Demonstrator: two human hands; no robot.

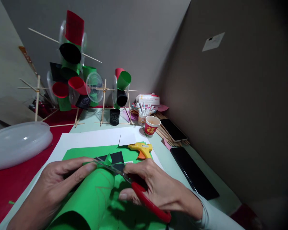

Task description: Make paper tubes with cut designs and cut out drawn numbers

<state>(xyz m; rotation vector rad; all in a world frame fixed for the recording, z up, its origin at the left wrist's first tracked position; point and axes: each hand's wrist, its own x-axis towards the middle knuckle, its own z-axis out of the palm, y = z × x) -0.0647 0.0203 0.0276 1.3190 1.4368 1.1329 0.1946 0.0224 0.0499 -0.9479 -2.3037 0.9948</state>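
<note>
My left hand [56,180] pinches the edge of a curled sheet of green paper [91,198] near its far end. My right hand [156,185] grips red-handled scissors [144,198]; their blades reach left into the green paper by my left fingertips. A thin green strip curls up at the blade tips. Under the paper lie a flat green sheet [86,152] and a black paper piece [116,158], on white paper [91,138].
A yellow glue gun [141,149] lies just beyond the hands. Behind stand a red paper cup [151,125], a cup of markers [143,115], stick frames with coloured paper cups [73,76], a white dome lid [16,143] at left, and two dark phones [193,172] by the right wall.
</note>
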